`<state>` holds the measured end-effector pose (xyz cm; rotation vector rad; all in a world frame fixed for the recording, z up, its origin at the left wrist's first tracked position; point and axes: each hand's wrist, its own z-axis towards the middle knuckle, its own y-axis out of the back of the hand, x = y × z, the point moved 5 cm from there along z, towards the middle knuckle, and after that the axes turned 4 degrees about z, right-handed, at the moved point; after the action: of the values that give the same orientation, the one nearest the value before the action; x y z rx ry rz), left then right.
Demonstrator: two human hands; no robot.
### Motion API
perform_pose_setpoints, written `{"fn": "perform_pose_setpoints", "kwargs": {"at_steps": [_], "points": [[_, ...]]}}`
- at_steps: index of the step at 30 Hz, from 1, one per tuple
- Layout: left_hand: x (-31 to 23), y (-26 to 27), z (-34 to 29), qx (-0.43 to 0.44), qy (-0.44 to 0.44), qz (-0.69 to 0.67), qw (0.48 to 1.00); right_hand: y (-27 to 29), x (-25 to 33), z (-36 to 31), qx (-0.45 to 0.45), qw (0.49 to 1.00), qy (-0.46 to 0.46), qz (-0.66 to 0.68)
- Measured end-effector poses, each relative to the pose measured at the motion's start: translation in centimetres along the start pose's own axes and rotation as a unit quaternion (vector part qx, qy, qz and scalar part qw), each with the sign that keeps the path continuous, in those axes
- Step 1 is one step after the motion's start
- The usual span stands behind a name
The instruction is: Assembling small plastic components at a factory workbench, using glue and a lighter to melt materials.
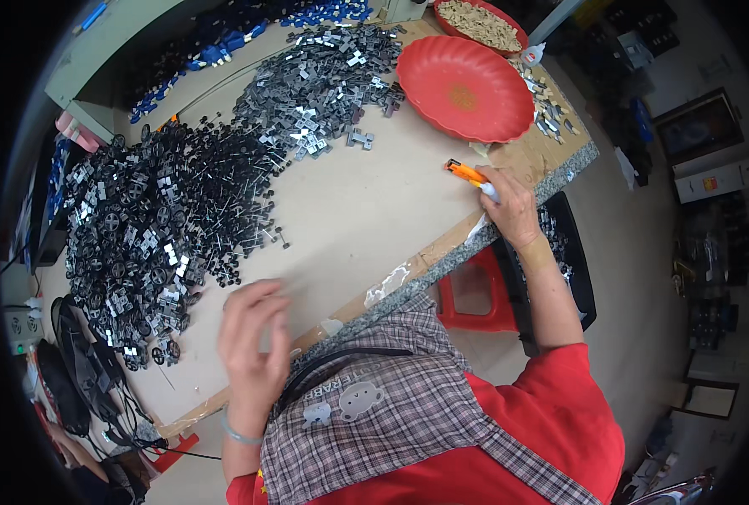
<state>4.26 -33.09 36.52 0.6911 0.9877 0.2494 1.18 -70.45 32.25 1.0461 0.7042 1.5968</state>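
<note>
My right hand, near the table's front edge on the right, has its fingers closed on a slim orange-and-white item. The item's orange part has a dark end and points to the left; its white part lies at my fingertips. I cannot make out its exact kind. My left hand is over the front of the table, slightly blurred, its fingers apart and nothing visible in them. Nearest to it is a heap of black wheels and grey plastic parts. Beside that heap lie many small black axles with wheels.
Grey plastic parts are piled farther back. A red scalloped dish holds small brownish bits. Behind it stand a red bowl of tan pieces and a small white bottle. A red stool is below the table edge.
</note>
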Motion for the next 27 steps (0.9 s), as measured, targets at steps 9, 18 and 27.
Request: {"fn": "perform_pose_setpoints", "kwargs": {"at_steps": [9, 18, 27], "points": [[-1.8, -9.8, 2.2, 0.167, 0.105, -0.314, 0.929, -3.1, 10.1, -5.2, 0.050, 0.771, -0.294, 0.563], [-3.0, -13.7, 0.2, 0.155, 0.070, -0.469, 0.866, -3.8, 10.7, -9.1, 0.078, 0.694, -0.291, 0.655], [-4.5, -20.3, -2.9, 0.436, 0.097, -0.449, 0.774, -0.9, 3.2, -14.5, 0.076, 0.631, -0.287, 0.717]]}}
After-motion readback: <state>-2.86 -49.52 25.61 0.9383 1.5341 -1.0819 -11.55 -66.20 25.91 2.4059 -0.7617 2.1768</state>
